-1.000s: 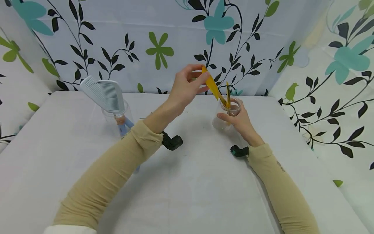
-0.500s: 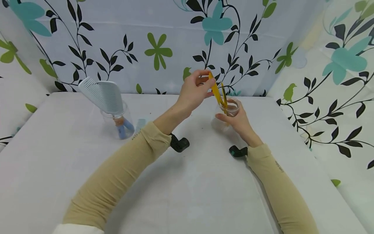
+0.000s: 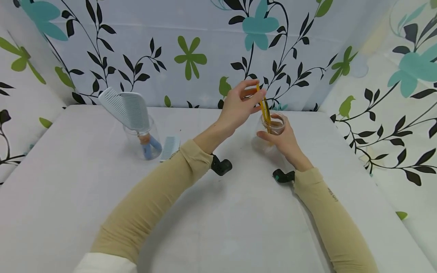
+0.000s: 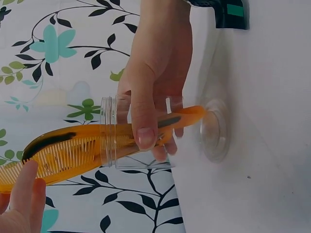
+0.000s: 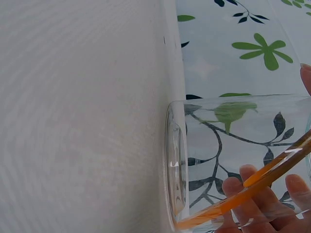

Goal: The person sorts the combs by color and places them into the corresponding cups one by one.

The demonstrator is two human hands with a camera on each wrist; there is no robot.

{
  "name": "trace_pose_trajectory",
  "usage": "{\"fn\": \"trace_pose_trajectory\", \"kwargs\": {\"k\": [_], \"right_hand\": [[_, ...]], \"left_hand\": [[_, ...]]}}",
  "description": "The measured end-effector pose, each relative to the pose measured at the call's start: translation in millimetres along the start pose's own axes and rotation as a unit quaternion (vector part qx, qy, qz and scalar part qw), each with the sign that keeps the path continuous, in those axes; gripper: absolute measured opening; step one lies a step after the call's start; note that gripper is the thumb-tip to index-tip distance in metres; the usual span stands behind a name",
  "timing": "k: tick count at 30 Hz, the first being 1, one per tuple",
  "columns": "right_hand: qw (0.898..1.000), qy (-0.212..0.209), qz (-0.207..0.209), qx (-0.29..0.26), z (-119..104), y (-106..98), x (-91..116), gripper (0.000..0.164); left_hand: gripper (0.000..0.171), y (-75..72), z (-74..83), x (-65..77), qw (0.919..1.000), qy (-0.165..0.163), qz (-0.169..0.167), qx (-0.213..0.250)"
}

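My left hand [image 3: 240, 107] pinches the top of a yellow-orange comb [image 3: 262, 102], whose handle end is down inside a clear jar [image 3: 279, 125]. A second orange comb with a dark streak [image 4: 48, 141] stands in the same jar, and the two overlap. My right hand [image 3: 286, 142] grips the jar around its side, thumb in front, and the jar stands upright on the table. Through the glass in the right wrist view, one orange handle [image 5: 209, 215] reaches the jar's bottom; another handle's tip [image 5: 251, 181] ends higher up.
On the left stands another clear jar [image 3: 154, 131] with several pale blue combs [image 3: 135, 112] leaning in it. Between that jar and my left forearm, a pale blue comb [image 3: 169, 148] lies on the white table [image 3: 246, 212]. A leaf-patterned curtain [image 3: 205, 22] hangs behind.
My left hand has moved right, and its comb has swung more upright beside the other comb, lower in the jar. The comb on the table has come out from behind my left arm.
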State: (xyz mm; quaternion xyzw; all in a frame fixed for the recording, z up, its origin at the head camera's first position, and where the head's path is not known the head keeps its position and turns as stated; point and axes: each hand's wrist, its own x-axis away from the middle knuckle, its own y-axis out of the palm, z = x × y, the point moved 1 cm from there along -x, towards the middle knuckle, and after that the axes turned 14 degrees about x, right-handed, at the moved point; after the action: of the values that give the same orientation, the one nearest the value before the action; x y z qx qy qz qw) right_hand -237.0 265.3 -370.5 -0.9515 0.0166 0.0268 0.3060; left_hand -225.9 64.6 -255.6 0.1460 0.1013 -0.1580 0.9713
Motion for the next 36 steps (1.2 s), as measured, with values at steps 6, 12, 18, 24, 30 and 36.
{"fn": "trace_pose_trajectory", "kwargs": {"k": [6, 12, 18, 24, 30, 36], "right_hand": [[1.0, -0.007, -0.003, -0.006, -3, 1, -1, 0.086], [1.0, 0.006, -0.011, -0.002, -5, -2, 1, 0.094], [1.0, 0.015, -0.009, 0.013, -8, 1, -1, 0.101], [1.0, 0.021, -0.007, 0.022, -9, 2, 0, 0.105], [1.0, 0.002, -0.004, 0.018, -12, 5, -4, 0.097], [0.999, 0.017, -0.005, 0.035, -3, -1, 3, 0.101]], "left_hand": [[0.047, 1.3, 2.5, -4.9, 0.9997, -0.013, 0.016, -0.01], [0.048, 6.2, 0.2, -6.9, 0.9993, -0.02, 0.012, -0.028], [0.048, 8.1, 0.0, -9.1, 0.9983, -0.018, 0.009, -0.055], [0.052, 11.1, -3.1, -11.9, 0.9925, -0.011, 0.005, -0.122], [0.056, 11.4, -2.7, -14.1, 0.9855, -0.006, 0.025, -0.167], [0.061, 19.8, -15.7, -11.5, 0.9885, -0.023, 0.032, -0.146]]}}
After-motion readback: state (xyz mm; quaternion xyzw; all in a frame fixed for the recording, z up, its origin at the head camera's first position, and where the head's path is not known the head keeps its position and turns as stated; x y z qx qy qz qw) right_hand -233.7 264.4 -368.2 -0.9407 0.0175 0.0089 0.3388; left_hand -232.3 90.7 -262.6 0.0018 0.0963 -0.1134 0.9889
